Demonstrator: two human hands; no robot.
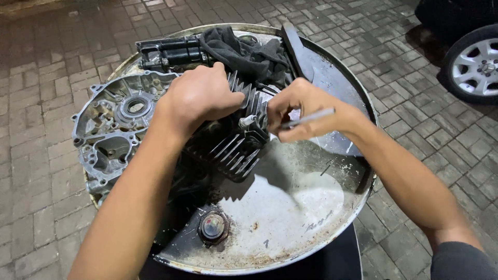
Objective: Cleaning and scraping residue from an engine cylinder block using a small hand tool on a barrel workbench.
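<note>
My left hand point(199, 96) presses down on top of a black finned engine cylinder point(236, 150) that rests on the lid of a metal drum point(290, 218). A silver stud sticks out of the cylinder's side between my hands. My right hand point(301, 111) pinches a thin grey rod-shaped tool point(311, 118) right beside that stud. A silver engine crankcase half point(111, 127) lies to the left of the cylinder, under my left forearm.
A dark rag point(244, 52) and a black engine part point(168, 52) sit at the drum's far side, with a dark flat plate point(321, 72) on the right. The drum has a capped bung point(213, 226). Brick paving surrounds it; a car wheel point(474, 65) stands far right.
</note>
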